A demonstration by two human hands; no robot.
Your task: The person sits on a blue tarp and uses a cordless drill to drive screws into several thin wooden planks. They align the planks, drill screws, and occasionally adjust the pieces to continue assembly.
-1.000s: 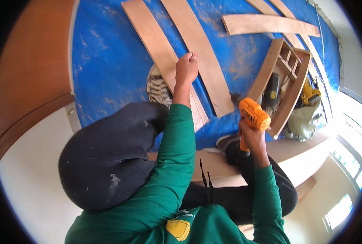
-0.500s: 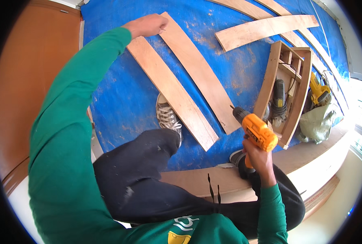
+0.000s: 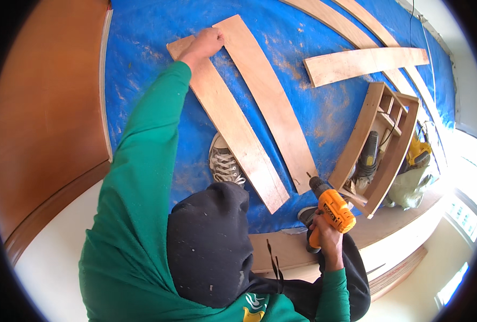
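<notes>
Open blue sheet (image 3: 324,121) between plank (image 3: 266,102) and wooden box (image 3: 361,131), drill (image 3: 335,210) obstructing below

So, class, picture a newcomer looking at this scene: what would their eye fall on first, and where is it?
Probably the orange drill, gripped in the right hand at the lower right. Next, the bright blue sheet across the floor, with two long pale boards side by side near the middle and the left hand at their far ends. A curved wooden box stands out at right.

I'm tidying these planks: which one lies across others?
The upper-right plank, lying crosswise over two long planks. The two side-by-side planks near the left hand don't cross each other.
</notes>
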